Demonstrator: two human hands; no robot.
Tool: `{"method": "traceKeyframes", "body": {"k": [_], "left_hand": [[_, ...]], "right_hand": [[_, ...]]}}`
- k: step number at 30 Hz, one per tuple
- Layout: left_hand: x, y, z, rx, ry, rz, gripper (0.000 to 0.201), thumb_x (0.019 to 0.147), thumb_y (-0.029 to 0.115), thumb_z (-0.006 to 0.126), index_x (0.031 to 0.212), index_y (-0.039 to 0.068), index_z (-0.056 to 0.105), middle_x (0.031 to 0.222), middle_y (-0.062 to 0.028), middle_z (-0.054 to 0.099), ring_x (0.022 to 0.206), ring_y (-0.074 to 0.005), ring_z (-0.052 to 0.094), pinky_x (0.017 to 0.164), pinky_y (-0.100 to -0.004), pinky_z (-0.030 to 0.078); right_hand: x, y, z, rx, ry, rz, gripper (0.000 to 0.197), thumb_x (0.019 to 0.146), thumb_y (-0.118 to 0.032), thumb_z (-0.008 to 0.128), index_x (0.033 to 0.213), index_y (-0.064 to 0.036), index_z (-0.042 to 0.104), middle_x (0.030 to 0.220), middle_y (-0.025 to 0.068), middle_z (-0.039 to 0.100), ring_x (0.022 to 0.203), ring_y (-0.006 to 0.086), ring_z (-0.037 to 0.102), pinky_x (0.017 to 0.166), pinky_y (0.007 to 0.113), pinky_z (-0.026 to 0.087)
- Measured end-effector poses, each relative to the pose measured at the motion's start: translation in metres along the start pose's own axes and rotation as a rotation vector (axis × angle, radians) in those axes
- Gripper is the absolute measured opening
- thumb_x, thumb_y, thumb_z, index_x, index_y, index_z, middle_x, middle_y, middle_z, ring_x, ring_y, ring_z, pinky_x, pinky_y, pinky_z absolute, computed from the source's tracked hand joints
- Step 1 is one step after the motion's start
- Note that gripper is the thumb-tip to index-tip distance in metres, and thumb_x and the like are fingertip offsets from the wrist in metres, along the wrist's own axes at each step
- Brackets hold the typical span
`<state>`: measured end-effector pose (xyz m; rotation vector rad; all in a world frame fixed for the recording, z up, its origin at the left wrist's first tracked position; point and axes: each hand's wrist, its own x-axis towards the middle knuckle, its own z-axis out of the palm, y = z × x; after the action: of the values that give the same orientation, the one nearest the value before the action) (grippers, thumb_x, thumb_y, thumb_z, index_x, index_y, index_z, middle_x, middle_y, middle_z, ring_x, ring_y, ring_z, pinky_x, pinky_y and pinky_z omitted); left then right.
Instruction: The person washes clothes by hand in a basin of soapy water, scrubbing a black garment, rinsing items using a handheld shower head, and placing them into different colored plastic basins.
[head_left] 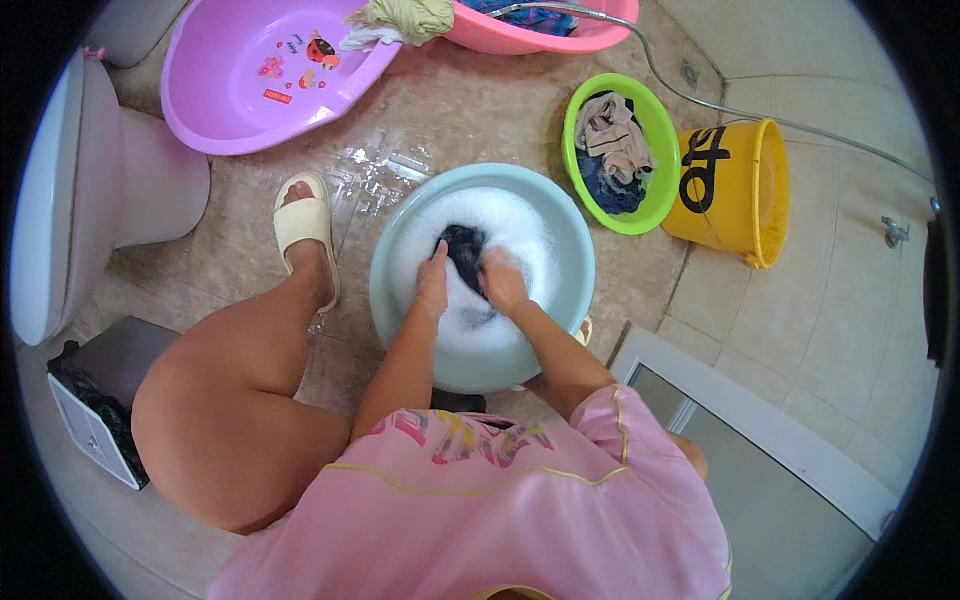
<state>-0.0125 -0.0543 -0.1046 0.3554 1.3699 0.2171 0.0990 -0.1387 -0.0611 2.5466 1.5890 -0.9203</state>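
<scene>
A round light-blue basin [390, 235] full of white suds [520, 215] stands on the floor between my feet. Dark wet cloth [462, 250] bunches up out of the foam near its middle. My left hand [433, 280] grips the cloth's left side, thumb pointing up along it. On the other side, my right hand [503, 280] is closed at the cloth's edge, its fingers somewhat blurred. The cloth's lower part is hidden under the suds, so what kind of garment it is does not show.
A green basin [655, 200] holds dark and beige clothes, beside a yellow bucket [770, 190]. A purple tub [235, 60] and a pink tub [590, 38] with laundry stand farther off. A metal shower hose [720, 105] runs rightward. Left are a toilet [100, 200] and trash bin [100, 440]; the tiled floor is wet.
</scene>
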Motion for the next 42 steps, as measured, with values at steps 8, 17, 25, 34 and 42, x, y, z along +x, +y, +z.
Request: {"method": "traceKeyframes", "body": {"k": [8, 17, 25, 34, 42], "left_hand": [[-0.009, -0.001, 0.018, -0.027, -0.008, 0.021, 0.059, 0.076, 0.040, 0.054, 0.117, 0.000, 0.040, 0.116, -0.0154, 0.043, 0.104, -0.0235, 0.042, 0.085, -0.0382, 0.036], [-0.010, -0.048, 0.033, -0.258, -0.557, -0.140, 0.053, 0.079, 0.044, 0.050, 0.116, 0.007, 0.043, 0.112, -0.0088, 0.047, 0.099, -0.0186, 0.046, 0.084, -0.0322, 0.038], [-0.024, -0.033, 0.026, -0.512, -0.746, -0.009, 0.038, 0.086, 0.036, 0.040, 0.108, 0.005, 0.049, 0.103, -0.0065, 0.053, 0.089, -0.0183, 0.052, 0.080, -0.0306, 0.044], [-0.035, -0.011, 0.058, 0.647, -0.211, 0.551, 0.043, 0.080, 0.041, 0.045, 0.099, 0.004, 0.056, 0.105, -0.0205, 0.053, 0.100, -0.0371, 0.046, 0.086, -0.0373, 0.035], [-0.031, 0.038, 0.020, 0.495, 0.125, 0.179, 0.067, 0.076, 0.050, 0.048, 0.108, -0.008, 0.048, 0.108, -0.0223, 0.050, 0.102, -0.0335, 0.046, 0.088, -0.0362, 0.034]], "right_hand": [[0.013, 0.038, 0.006, 0.210, 0.338, 0.484, 0.026, 0.074, -0.016, 0.050, 0.095, 0.0011, 0.050, 0.079, 0.0223, 0.056, 0.078, 0.0360, 0.054, 0.069, 0.042, 0.043], [-0.030, -0.060, -0.058, 0.317, 0.531, -0.173, 0.020, 0.079, -0.023, 0.047, 0.081, -0.0041, 0.052, 0.072, 0.0204, 0.055, 0.067, 0.0406, 0.052, 0.061, 0.046, 0.042], [-0.052, -0.092, -0.038, 0.401, 0.286, -0.013, 0.018, 0.079, -0.024, 0.048, 0.078, -0.0060, 0.053, 0.075, 0.0165, 0.056, 0.066, 0.0366, 0.054, 0.062, 0.044, 0.042], [-0.006, 0.044, -0.007, 0.508, 0.433, 0.606, 0.033, 0.083, -0.034, 0.045, 0.094, -0.0032, 0.050, 0.087, 0.0236, 0.056, 0.081, 0.0382, 0.053, 0.072, 0.045, 0.040], [-0.003, 0.019, 0.006, 0.096, 0.108, 0.350, 0.024, 0.070, -0.010, 0.049, 0.093, -0.0047, 0.052, 0.101, 0.0224, 0.047, 0.089, 0.0362, 0.048, 0.076, 0.044, 0.041]]}}
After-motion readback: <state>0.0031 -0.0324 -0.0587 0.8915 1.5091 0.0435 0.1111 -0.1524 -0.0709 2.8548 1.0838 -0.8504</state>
